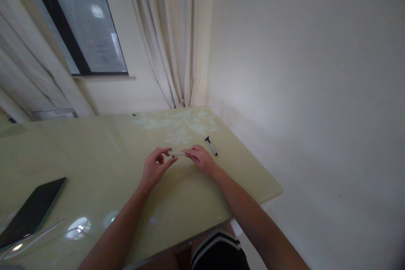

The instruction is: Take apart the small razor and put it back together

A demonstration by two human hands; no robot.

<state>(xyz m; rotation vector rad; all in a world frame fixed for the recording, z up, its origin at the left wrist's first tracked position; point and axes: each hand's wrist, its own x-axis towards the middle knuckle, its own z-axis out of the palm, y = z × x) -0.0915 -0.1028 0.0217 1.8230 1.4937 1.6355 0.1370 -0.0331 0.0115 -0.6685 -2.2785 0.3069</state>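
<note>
A razor with a pale handle [178, 153] is held level between my two hands, just above the table. My left hand [154, 168] pinches its dark head between thumb and fingers. The end of the handle is in my right hand [201, 160], whose closed fingers hide part of it. Just right of that hand, a second razor [211, 147] with a black head and a grey and black handle lies on the table, its head pointing away from me.
The glossy pale yellow table [104, 152] has a white floral pattern and meets a wall [300, 93] on the right. A dark tablet-like slab [33, 209] lies at the left. One small dark piece [134, 114] is near the far edge, below curtains [171, 38].
</note>
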